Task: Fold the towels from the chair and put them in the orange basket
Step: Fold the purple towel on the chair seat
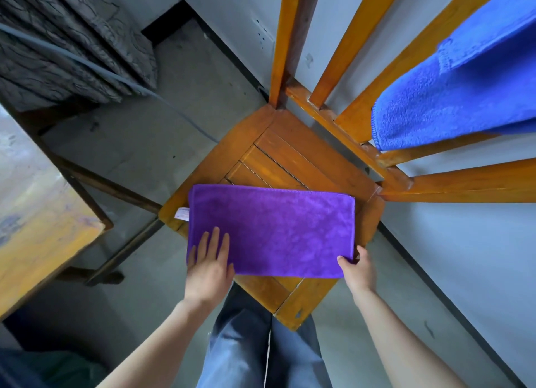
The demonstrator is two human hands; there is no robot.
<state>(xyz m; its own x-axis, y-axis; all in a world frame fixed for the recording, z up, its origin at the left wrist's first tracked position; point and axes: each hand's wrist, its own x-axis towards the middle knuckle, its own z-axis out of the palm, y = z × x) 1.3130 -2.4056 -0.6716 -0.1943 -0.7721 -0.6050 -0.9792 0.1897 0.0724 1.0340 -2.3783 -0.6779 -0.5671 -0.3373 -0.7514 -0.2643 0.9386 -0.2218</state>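
Orange slatted wooden chair (pixel 290 155): a blue microfibre towel (pixel 464 92) hangs over its backrest. On the seat, a purple rectangular towel (pixel 272 231) lies flat. The left grip (pixel 210 260), fingers straight, presses its near-left corner. The right grip (pixel 358 267) pinches its near-right corner.

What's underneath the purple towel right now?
The purple towel lies on the wooden chair seat, which shows beyond its far and near edges. Whatever else might lie beneath the cloth is covered.

Two towels are counted: purple towel (pixel 272 231) centre, blue towel (pixel 464 97) upper right; one chair (pixel 290 155); one desk (pixel 43 213); two hands, left hand (pixel 210 261) and right hand (pixel 359 269).
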